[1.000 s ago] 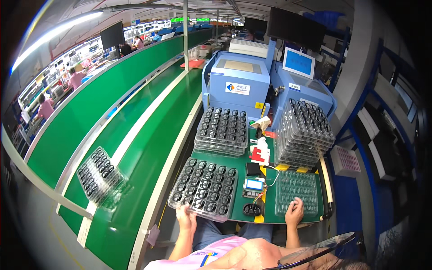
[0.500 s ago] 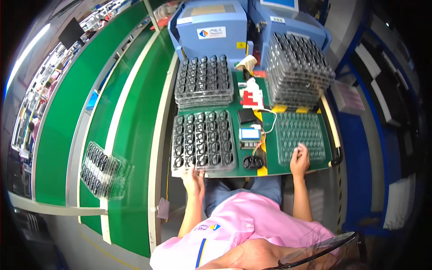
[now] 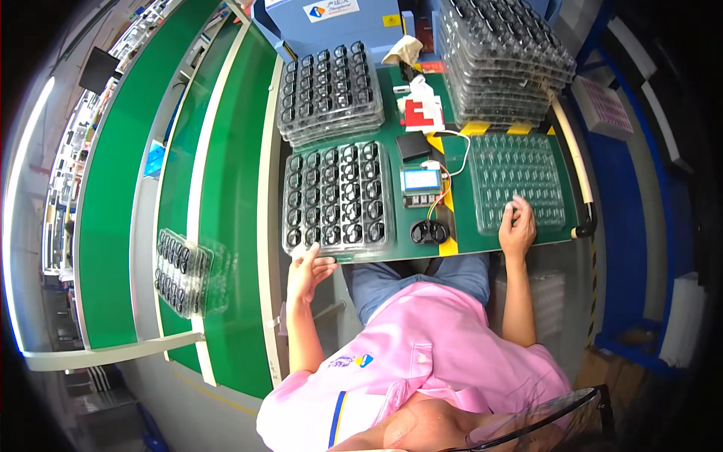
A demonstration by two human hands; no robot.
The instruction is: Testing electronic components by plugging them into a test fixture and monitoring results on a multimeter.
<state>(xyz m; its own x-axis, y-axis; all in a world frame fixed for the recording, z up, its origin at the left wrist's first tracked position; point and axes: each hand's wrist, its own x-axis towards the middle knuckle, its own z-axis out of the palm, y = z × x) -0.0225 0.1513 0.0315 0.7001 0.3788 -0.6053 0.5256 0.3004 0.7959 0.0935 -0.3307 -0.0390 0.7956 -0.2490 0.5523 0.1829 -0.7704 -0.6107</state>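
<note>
My left hand [image 3: 307, 275] is at the near left corner of a clear plastic tray [image 3: 339, 255] filled with rows of black ring-shaped parts [image 3: 331, 193]. Its fingertips touch the tray's front edge, and the fingers are apart. At the right, my right hand [image 3: 517, 228] rests over the near edge of a clear tray with unfilled pockets [image 3: 520, 177]; its fingers are loosely bent, with no held thing showing. Between the trays lie a black part with two round openings [image 3: 429, 232] and a small device with a lit screen [image 3: 420, 181], joined by thin wires.
Behind stand a stack of filled trays [image 3: 331, 98] and a taller tray stack [image 3: 501, 68]. A black flat box [image 3: 413, 146] and a red and white piece [image 3: 422, 113] lie between. Left of the green table is a conveyor [image 3: 233, 173] carrying more trays [image 3: 183, 273].
The view has shifted, so the table sits higher in it. My left hand has slid a little left along the filled tray's front edge, its fingers more spread. The right hand stays by its tray.
</note>
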